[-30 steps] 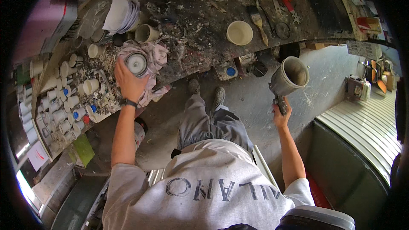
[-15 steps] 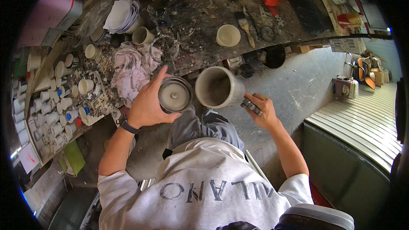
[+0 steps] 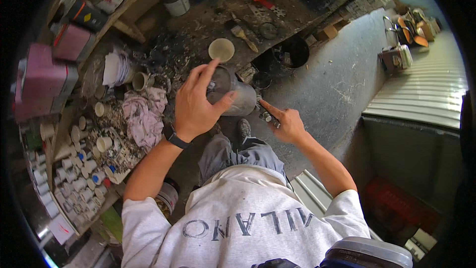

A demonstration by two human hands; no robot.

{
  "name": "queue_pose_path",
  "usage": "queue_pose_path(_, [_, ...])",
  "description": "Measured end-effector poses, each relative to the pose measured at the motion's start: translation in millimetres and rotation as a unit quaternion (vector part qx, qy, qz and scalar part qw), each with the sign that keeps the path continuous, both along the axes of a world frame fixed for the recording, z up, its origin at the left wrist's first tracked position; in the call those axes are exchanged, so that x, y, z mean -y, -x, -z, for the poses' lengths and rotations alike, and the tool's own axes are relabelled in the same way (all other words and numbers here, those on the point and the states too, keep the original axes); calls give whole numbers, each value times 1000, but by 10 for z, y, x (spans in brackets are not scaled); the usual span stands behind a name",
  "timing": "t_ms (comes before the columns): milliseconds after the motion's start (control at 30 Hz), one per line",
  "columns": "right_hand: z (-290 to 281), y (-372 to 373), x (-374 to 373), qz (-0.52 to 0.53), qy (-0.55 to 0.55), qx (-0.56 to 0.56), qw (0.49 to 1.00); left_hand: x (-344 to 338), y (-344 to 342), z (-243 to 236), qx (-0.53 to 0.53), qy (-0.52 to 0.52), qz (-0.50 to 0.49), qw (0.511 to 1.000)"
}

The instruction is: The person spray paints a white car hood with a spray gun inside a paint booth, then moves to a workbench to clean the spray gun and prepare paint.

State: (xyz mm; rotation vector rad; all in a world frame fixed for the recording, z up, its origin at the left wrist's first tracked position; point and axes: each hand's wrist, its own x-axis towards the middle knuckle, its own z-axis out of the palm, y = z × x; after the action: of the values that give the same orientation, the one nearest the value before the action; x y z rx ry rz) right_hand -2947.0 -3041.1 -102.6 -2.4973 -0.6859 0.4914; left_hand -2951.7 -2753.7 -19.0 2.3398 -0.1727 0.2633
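Cloth, 1: pink cloth point(image 3: 141, 116), crumpled, by the surface's point(image 3: 203, 27) front edge, left part.
Left hand point(image 3: 196, 104): back up, fingers spread wide, thumb apart; whether gripping the lid, cannot tell.
Lid point(image 3: 220, 77), 1: grey, at cup's upper-left end.
Cup point(image 3: 244, 100), 1: grey, tilted, between hands.
Right hand point(image 3: 289, 125): index extended, other fingers curled round metal handle point(image 3: 268, 117).

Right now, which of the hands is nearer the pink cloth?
Left. The left hand is to the right of the pink cloth, at the mouth of the grey cup; the right hand is farther right, beyond the cup.
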Motion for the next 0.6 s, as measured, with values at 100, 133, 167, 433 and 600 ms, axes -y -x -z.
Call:
queue_pose_path(100, [133, 123, 75, 54, -11, 17, 998, 156, -44, 162, -34, 36, -60, 997])
queue_pose_path(133, [173, 150, 83, 60, -5, 36, 998, 192, -66, 232, -55, 33, -79, 995])
queue_pose_path(167, [209, 167, 72, 70, 8, 55, 996, 221, -108, 307, -78, 29, -98, 992])
queue_pose_path(433, [241, 21, 222, 95, 115, -25, 988, 540, -462, 702, -185, 2, -128, 974])
queue_pose_path(600, [391, -20, 642, 12, -180, -168, 969, 568, -343, 568, -36, -19, 63, 997])
